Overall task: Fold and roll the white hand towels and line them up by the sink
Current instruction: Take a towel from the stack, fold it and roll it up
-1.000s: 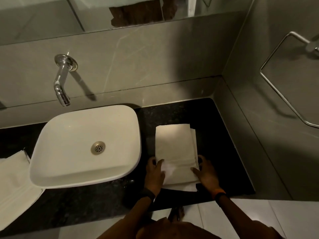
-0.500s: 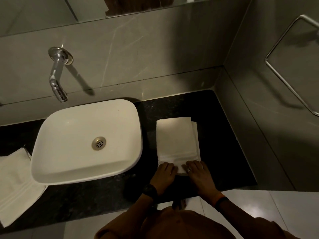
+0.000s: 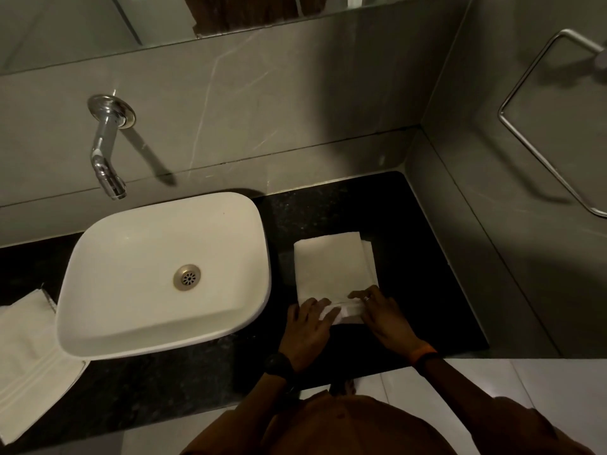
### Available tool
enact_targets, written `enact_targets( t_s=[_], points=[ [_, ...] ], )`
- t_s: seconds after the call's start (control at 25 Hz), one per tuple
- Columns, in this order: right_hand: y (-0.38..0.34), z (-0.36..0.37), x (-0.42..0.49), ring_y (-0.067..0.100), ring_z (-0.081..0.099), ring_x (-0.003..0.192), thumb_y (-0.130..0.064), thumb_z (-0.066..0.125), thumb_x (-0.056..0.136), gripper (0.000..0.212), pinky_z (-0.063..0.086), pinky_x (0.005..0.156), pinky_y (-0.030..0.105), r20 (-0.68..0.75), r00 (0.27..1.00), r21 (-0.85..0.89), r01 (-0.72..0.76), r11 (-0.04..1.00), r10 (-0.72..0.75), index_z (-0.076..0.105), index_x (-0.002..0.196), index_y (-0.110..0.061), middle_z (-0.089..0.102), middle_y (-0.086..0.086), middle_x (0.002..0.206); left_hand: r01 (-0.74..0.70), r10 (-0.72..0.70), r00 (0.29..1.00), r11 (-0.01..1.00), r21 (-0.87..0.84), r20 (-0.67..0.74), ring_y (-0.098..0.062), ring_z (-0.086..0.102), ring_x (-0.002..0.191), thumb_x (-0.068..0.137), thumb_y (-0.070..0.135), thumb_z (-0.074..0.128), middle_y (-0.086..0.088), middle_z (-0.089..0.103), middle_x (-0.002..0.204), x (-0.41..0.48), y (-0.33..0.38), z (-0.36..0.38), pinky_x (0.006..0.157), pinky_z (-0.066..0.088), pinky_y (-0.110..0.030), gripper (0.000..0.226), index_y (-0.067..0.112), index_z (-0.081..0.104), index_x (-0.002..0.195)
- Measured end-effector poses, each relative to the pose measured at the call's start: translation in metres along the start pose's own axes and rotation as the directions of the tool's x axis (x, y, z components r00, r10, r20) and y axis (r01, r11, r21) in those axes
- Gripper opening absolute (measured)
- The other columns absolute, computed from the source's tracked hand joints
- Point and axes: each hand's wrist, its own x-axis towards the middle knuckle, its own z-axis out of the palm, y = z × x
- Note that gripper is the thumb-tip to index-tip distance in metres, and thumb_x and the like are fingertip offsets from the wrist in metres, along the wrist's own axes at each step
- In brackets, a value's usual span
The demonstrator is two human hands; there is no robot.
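A folded white hand towel (image 3: 333, 269) lies flat on the black worktop (image 3: 410, 257), just right of the white sink (image 3: 164, 274), with its near end turned up into a small roll. The left hand (image 3: 307, 330) and the right hand (image 3: 382, 318) both rest on that roll, their fingers (image 3: 323, 305) curled over it and pressing it down, so each hand grips the towel's rolled edge. A second white towel (image 3: 29, 359) lies unrolled on the worktop at the sink's left. A chrome tap (image 3: 105, 149) juts from the grey wall above the basin, and a metal towel ring (image 3: 538, 126) hangs on the right wall.
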Motion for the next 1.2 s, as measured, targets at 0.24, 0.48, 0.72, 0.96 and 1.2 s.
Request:
enact_targets(
  t_s=[0.24, 0.48, 0.72, 0.96, 1.2],
  points=[
    [-0.006, -0.002, 0.010, 0.027, 0.053, 0.104, -0.018, 0.059, 0.083, 0.041, 0.046, 0.088, 0.040, -0.123, 0.989, -0.123, -0.097, 0.988, 0.082, 0.055, 0.124, -0.022, 0.050, 0.006, 0.119, 0.037, -0.047, 0.986, 0.997, 0.062, 0.159, -0.033, 0.058, 0.109, 0.085, 0.016, 0.058, -0.013, 0.059, 0.124, 0.010, -0.001, 0.000, 0.092, 0.049, -0.049, 0.053, 0.009, 0.043, 0.136],
    [-0.015, 0.016, -0.006, 0.031, 0.052, 0.120, -0.018, 0.072, 0.065, 0.071, 0.040, 0.104, 0.055, 0.036, 0.996, -0.312, 0.089, 0.946, -0.082, 0.049, 0.132, -0.012, 0.057, 0.011, 0.130, 0.138, -0.138, 0.972, 0.990, 0.013, 0.189, -0.032, 0.061, 0.092, 0.078, 0.016, 0.038, -0.012, 0.065, 0.106, 0.026, -0.005, -0.002, 0.077, 0.054, -0.043, 0.050, 0.008, 0.055, 0.125],
    [-0.023, -0.001, 0.023, 0.033, 0.053, 0.105, -0.029, 0.060, 0.079, 0.047, 0.037, 0.099, 0.050, 0.138, 0.990, -0.373, 0.059, 0.926, -0.007, 0.054, 0.123, -0.015, 0.060, 0.010, 0.116, 0.124, -0.132, 0.971, 0.991, 0.053, 0.201, -0.030, 0.057, 0.102, 0.075, 0.030, 0.064, -0.010, 0.062, 0.116, 0.021, 0.000, -0.007, 0.088, 0.047, -0.053, 0.061, 0.014, 0.047, 0.132],
    [-0.018, 0.005, 0.017, 0.034, 0.051, 0.113, -0.031, 0.072, 0.063, 0.078, 0.030, 0.106, 0.060, 0.100, 0.994, -0.417, 0.085, 0.905, -0.047, 0.044, 0.134, -0.017, 0.057, 0.010, 0.122, 0.256, -0.208, 0.927, 0.959, -0.123, 0.312, -0.030, 0.051, 0.114, 0.088, 0.024, 0.055, -0.009, 0.056, 0.127, 0.038, -0.009, -0.014, 0.097, 0.035, -0.044, 0.050, 0.015, 0.042, 0.136],
    [-0.030, -0.004, 0.043, 0.031, 0.045, 0.119, -0.036, 0.064, 0.079, 0.068, 0.025, 0.106, 0.047, 0.211, 0.976, -0.463, 0.047, 0.885, 0.059, 0.035, 0.137, -0.016, 0.050, 0.010, 0.132, 0.128, -0.183, 0.932, 0.974, 0.190, 0.313, -0.026, 0.058, 0.100, 0.067, 0.042, 0.074, -0.006, 0.064, 0.112, 0.034, 0.003, -0.010, 0.088, 0.044, -0.051, 0.066, 0.018, 0.056, 0.126]
  ],
)
